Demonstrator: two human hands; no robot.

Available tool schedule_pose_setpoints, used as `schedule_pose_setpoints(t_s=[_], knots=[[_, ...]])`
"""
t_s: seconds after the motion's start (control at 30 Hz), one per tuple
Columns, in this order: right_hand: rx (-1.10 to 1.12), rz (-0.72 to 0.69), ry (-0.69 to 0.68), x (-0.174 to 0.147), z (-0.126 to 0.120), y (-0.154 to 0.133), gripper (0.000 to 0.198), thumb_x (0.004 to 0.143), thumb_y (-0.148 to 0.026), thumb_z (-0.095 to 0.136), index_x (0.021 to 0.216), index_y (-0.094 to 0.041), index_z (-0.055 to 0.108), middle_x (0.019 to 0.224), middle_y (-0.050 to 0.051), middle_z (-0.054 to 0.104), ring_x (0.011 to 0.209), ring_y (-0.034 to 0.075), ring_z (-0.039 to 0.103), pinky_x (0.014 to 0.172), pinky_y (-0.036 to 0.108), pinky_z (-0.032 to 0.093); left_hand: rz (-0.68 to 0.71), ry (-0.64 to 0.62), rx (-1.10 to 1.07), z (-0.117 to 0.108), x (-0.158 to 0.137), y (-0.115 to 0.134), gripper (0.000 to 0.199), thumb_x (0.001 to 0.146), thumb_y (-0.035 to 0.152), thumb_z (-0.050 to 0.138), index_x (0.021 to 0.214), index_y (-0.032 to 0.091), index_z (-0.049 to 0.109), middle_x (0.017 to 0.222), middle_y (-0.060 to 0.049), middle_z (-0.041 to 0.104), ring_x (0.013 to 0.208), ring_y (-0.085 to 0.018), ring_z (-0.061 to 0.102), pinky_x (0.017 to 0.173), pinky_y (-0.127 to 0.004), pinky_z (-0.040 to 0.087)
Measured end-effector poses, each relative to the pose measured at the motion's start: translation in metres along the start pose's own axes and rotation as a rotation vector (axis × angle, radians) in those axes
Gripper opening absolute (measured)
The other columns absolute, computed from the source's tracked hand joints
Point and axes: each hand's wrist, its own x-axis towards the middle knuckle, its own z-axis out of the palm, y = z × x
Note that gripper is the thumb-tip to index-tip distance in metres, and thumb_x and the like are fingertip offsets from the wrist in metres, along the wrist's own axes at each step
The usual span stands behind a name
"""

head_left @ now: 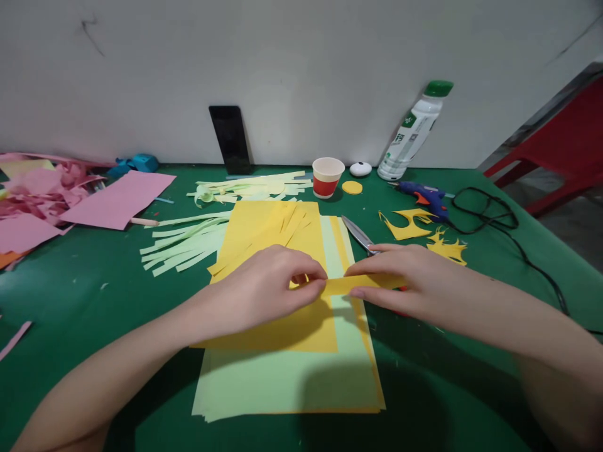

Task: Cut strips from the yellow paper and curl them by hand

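A narrow yellow paper strip [336, 287] stretches between my two hands above a stack of paper. My left hand [271, 282] pinches its left end between thumb and fingertips. Thumb and fingers of my right hand [400, 276] close along the strip's other part, and its far end is hidden in the palm. Beneath lies a yellow sheet [282, 333] on pale green sheets [282, 383]. Cut yellow strips [268, 235] rest on the yellow sheet's upper part. Scissors [358, 235] lie beside the stack, their handles mostly covered by my right hand.
Pale green fringed strips [188, 245] lie left of the stack. Behind stand a phone [230, 139], a paper cup [326, 179] and a bottle [412, 135] leaning on the wall. A glue gun [424, 196] with its cord and yellow scraps [409, 225] are right; pink paper [122, 199] is left.
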Motion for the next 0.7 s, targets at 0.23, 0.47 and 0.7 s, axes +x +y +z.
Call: schedule_pose_setpoints(t_s=[0.23, 0.47, 0.7], knots=[[0.051, 0.042, -0.093, 0.004, -0.002, -0.013, 0.041, 0.088, -0.038, 0.034, 0.065, -0.019, 0.061, 0.051, -0.001, 0.052, 0.045, 0.009, 0.045, 0.044, 0.023, 0.031, 0.003, 0.128, -0.034, -0.003, 0.003, 0.002, 0.021, 0.082, 0.023, 0.047, 0.076, 0.016, 0.066, 0.073, 0.0, 0.068, 0.062, -0.01, 0.056, 0.057, -0.022, 0.04], [0.229, 0.183, -0.324, 0.005, -0.017, 0.009, 0.04, 0.084, -0.045, 0.039, 0.064, -0.017, 0.06, 0.051, -0.003, 0.047, 0.044, 0.009, 0.038, 0.041, 0.022, 0.026, -0.075, 0.148, -0.079, -0.015, 0.008, -0.006, 0.017, 0.077, 0.021, 0.052, 0.069, 0.015, 0.066, 0.071, 0.0, 0.069, 0.064, -0.011, 0.059, 0.059, -0.02, 0.043], [0.203, 0.158, -0.33, 0.004, -0.026, 0.013, 0.041, 0.085, -0.043, 0.039, 0.063, -0.018, 0.062, 0.052, -0.002, 0.048, 0.043, 0.009, 0.036, 0.04, 0.023, 0.026, -0.108, 0.123, -0.116, -0.019, 0.012, -0.015, 0.016, 0.075, 0.023, 0.051, 0.069, 0.016, 0.065, 0.069, 0.001, 0.067, 0.061, -0.009, 0.057, 0.053, -0.017, 0.042]])
